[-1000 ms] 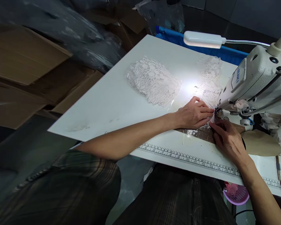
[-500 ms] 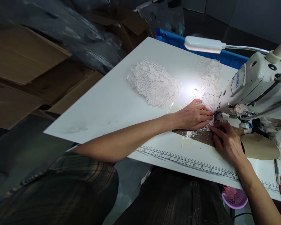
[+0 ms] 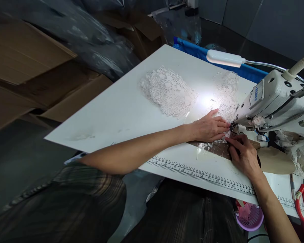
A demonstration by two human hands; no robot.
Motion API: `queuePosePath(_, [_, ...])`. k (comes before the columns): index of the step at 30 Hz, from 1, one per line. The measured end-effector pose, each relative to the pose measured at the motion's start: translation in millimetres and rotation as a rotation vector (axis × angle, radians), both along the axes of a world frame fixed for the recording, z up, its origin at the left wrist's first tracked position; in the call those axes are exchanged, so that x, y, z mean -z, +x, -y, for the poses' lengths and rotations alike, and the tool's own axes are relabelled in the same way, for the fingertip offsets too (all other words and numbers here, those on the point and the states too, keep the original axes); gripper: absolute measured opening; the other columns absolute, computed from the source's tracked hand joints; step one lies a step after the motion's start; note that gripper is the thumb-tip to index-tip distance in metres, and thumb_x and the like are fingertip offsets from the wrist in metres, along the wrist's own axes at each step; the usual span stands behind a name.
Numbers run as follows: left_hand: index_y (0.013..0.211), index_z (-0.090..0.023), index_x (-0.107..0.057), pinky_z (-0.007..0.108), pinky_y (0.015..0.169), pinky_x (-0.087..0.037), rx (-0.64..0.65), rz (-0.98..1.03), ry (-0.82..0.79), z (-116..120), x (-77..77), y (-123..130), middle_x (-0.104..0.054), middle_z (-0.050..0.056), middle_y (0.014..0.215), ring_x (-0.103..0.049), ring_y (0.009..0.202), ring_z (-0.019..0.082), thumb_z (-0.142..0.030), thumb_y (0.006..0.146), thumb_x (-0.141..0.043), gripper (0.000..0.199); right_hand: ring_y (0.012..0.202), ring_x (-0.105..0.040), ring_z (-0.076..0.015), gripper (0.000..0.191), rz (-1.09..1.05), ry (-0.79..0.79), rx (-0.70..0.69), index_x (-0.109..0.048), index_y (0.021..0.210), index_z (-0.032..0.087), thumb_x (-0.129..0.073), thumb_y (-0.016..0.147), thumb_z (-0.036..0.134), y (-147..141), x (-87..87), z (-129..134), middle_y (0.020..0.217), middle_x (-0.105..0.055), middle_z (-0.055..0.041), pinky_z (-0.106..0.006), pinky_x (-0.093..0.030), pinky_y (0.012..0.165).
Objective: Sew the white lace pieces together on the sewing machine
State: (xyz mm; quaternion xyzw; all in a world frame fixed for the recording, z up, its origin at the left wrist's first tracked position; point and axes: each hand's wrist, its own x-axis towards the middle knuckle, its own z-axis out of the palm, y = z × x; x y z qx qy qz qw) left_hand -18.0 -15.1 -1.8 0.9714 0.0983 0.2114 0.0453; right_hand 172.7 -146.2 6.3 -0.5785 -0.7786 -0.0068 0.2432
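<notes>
Under the presser foot (image 3: pixel 232 128), white lace (image 3: pixel 226 101) looks mid-seam, not yet off; from there, left hand (image 3: pixel 209 128) at nine o'clock lies flat on it, thumb out; right hand (image 3: pixel 246 154) at five o'clock, fingers bent by its near edge; lace pile (image 3: pixel 171 91) apart at ten o'clock; sewn status and right-hand pinch unclear

Sewing workshop, industrial sewing machine (image 3: pixel 276 101), ruler-edged worktable (image 3: pixel 111 118), lace pieces (image 3: pixel 169 91), cardboard boxes (image 3: pixel 27 54)

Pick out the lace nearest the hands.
The lace by the sewing machine, under the left hand; the other lace pile lies farther left, untouched.
</notes>
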Motion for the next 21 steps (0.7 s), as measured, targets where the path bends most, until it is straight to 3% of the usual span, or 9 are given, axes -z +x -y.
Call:
queuePosePath(5, [0.107, -0.021, -0.071, 0.055, 0.114, -0.038, -0.051, 0.046, 0.145, 6.1, 1.3, 3.8, -0.072, 0.006, 0.118, -0.066, 0.104, 0.019, -0.018, 0.102, -0.047, 0.025, 0.089, -0.067, -0.019, 0.035, -0.064, 0.001, 0.03, -0.077, 0.109, 0.026, -0.048, 0.091, 0.02, 0.0, 3.1, -0.4, 0.101, -0.063, -0.007, -0.033, -0.059, 0.079])
queuePosePath(9, [0.099, -0.02, -0.071, 0.051, 0.111, -0.042, -0.006, 0.08, 0.181, 7.2, 1.7, 5.6, -0.075, 0.003, 0.103, -0.068, 0.09, 0.015, -0.01, 0.101, -0.043, 0.03, 0.09, -0.067, -0.0192, 0.035, -0.075, -0.035, 0.034, -0.077, 0.109, 0.027, -0.048, 0.091, 0.02, 1.2, 3.1, -0.2, 0.102, -0.063, -0.0068, -0.033, -0.059, 0.08])
queuePosePath(15, [0.107, -0.022, -0.071, 0.053, 0.11, -0.041, 0.003, 0.044, 0.096, 6.4, -3.6, 1.8, -0.074, 0.004, 0.112, -0.068, 0.093, 0.018, -0.024, 0.101, -0.05, 0.022, 0.089, -0.066, -0.0197, 0.034, -0.052, -0.068, 0.022, -0.075, 0.112, 0.027, -0.049, 0.091, 0.02, 1.6, -0.3, -0.3, 0.103, -0.063, -0.0074, -0.035, -0.06, 0.077])
queuePosePath(21, [0.108, -0.022, -0.071, 0.051, 0.111, -0.038, -0.06, 0.001, 0.085, 9.6, -5.0, 2.8, -0.071, 0.005, 0.119, -0.066, 0.097, 0.019, -0.022, 0.102, -0.048, 0.024, 0.082, -0.065, -0.0198, 0.036, 0.035, -0.074, 0.012, -0.071, 0.12, 0.023, -0.046, 0.094, 0.022, 1.1, -2.6, 0.1, 0.103, -0.061, -0.0104, -0.034, -0.059, 0.069])
